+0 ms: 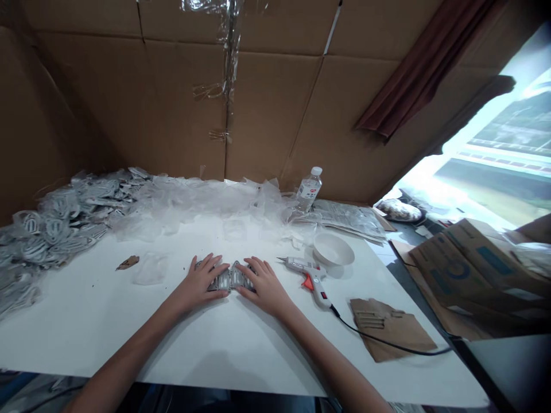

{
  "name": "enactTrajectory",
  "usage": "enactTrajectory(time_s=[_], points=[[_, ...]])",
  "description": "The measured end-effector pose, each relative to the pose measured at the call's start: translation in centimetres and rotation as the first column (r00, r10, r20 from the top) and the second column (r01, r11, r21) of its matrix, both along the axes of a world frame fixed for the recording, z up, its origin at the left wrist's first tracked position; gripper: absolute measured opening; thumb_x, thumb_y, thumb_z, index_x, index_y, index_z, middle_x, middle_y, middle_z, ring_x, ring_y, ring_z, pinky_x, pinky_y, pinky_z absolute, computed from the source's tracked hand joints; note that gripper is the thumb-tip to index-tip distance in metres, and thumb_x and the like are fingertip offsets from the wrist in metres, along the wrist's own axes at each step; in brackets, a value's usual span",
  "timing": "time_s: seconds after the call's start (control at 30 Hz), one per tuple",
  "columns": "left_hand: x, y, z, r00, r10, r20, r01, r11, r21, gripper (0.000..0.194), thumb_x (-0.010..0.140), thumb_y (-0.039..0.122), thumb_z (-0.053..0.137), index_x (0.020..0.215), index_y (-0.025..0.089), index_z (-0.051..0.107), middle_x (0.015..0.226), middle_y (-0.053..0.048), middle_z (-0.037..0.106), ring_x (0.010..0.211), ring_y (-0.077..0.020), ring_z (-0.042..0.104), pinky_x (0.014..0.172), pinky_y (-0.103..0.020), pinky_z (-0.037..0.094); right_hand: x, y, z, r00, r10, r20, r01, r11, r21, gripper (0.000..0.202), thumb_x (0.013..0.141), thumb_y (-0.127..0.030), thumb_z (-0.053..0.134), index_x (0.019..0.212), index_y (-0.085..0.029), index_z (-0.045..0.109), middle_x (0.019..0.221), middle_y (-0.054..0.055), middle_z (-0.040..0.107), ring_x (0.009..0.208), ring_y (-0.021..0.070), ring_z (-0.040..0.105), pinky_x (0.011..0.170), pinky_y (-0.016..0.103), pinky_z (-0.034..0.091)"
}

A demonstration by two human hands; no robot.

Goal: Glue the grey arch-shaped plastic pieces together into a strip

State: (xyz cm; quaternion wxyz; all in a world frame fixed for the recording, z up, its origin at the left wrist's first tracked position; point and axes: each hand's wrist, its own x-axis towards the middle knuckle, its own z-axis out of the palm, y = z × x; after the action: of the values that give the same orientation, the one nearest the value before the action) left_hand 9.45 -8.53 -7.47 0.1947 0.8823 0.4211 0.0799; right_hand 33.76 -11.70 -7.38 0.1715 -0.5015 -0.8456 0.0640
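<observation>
I see two bare hands at the middle of one white bench (107, 327). The left hand (200, 284) and right hand (267, 288) cover grey slotted pieces (236, 277) lying on it; two show side by side, but I cannot tell whether they are joined. Each grip pinches its piece, fingers over the far edge, thumb at the near one. To my right lie one glue gun (306, 268) with one black cord (400, 347), one white bowl (333, 255) and one torn cardboard sheet (407, 326); one bottle (308, 190) stands behind. To my left are one brown scrap (128, 263), one flat clear bag (150, 268), and a heap of bagged grey parts (55, 229), too many to count.
</observation>
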Motion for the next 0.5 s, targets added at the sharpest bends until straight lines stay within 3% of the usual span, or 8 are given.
enactTrajectory(time_s=[0.1, 0.27, 0.37, 0.5], points=[[-1.1, 0.1, 0.6, 0.996, 0.084, 0.043, -0.086, 0.996, 0.036, 0.063, 0.090, 0.063, 0.043, 0.145, 0.033, 0.034, 0.156, -0.006, 0.023, 0.145, -0.0296, 0.013, 0.115, -0.057, 0.003, 1.1, -0.4, 1.6, 0.995, -0.072, -0.064, 0.074, 0.997, 0.016, 0.046, 0.093, -0.046, 0.044, 0.133, -0.023, 0.049, 0.136, 0.011, 0.047, 0.127, 0.0249, 0.041, 0.107, 0.044, 0.032], [-2.8, 1.0, 0.8, 0.967, 0.214, 0.137, -0.234, 0.960, 0.152, 0.047, 0.095, 0.053, 0.040, 0.135, 0.029, 0.047, 0.150, -0.006, 0.036, 0.142, -0.0275, 0.025, 0.116, -0.054, 0.007, 3.5, -0.8, 3.5, 0.931, -0.243, -0.273, 0.271, 0.960, 0.069, 0.038, 0.094, -0.042, 0.042, 0.123, -0.019, 0.054, 0.127, 0.012, 0.052, 0.118, 0.0222, 0.049, 0.099, 0.037, 0.041], [-3.6, 1.6, 1.0, 0.936, 0.306, 0.174, -0.337, 0.922, 0.191, 0.044, 0.095, 0.048, 0.041, 0.132, 0.027, 0.048, 0.147, -0.007, 0.039, 0.140, -0.0264, 0.028, 0.116, -0.053, 0.008, 4.2, -0.6, 3.4, 0.869, -0.275, -0.411, 0.340, 0.936, 0.091, 0.034, 0.093, -0.041, 0.043, 0.116, -0.019, 0.055, 0.121, 0.012, 0.054, 0.114, 0.0213, 0.052, 0.096, 0.035, 0.042], [-6.4, 2.7, 2.1, 0.863, 0.453, 0.224, -0.498, 0.835, 0.234, 0.040, 0.091, 0.044, 0.047, 0.128, 0.027, 0.051, 0.145, -0.006, 0.042, 0.138, -0.0248, 0.032, 0.116, -0.051, 0.011, 4.4, 0.0, 2.7, 0.864, -0.288, -0.413, 0.344, 0.937, 0.064, 0.032, 0.092, -0.043, 0.044, 0.111, -0.020, 0.057, 0.119, 0.011, 0.055, 0.111, 0.0225, 0.053, 0.094, 0.037, 0.043]])
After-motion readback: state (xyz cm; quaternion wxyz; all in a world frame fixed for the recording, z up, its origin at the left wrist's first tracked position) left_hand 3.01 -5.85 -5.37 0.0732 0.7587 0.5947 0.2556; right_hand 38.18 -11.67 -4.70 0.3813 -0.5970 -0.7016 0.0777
